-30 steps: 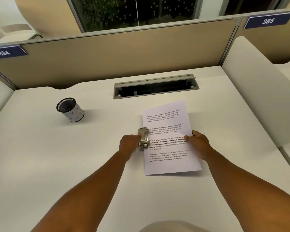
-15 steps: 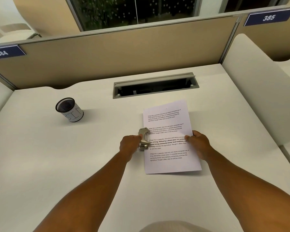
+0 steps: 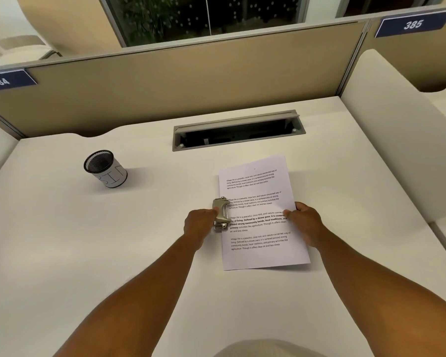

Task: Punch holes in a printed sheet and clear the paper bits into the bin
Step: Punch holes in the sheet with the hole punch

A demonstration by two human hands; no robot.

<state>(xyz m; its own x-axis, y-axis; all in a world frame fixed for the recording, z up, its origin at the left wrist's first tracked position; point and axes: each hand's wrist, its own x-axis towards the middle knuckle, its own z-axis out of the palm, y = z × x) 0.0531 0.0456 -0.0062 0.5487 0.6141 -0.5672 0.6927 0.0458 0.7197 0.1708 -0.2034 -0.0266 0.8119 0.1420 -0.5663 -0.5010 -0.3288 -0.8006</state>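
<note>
Hiding its fingers, left hand [image 3: 200, 225] grips punch [image 3: 221, 214].

A left hand [image 3: 200, 224] presses a metal hole punch [image 3: 221, 213] on the left edge of a printed sheet [image 3: 259, 215] — right hand [image 3: 305, 224] steadying it — on a white bench [image 3: 88, 240]; a mesh bin [image 3: 104, 168] stands well apart.

Wide white desk top [image 3: 62, 253], matte, evenly lit, soft shadows. In far middle of desk, long grey metal cable slot [image 3: 238, 130], lid raised, dark inside. Behind desk, tan fabric partition panel [image 3: 178, 81] with grey metal rail on top. Two dark blue number plates on rail: "384" [image 3: 0, 81] at left, "385" [image 3: 412, 23] at right. White curved side divider [image 3: 397, 140] at right edge of desk. Beyond partition, dark window glass [image 3: 204, 16] with small light spots and foliage, beige wall beside.
</note>
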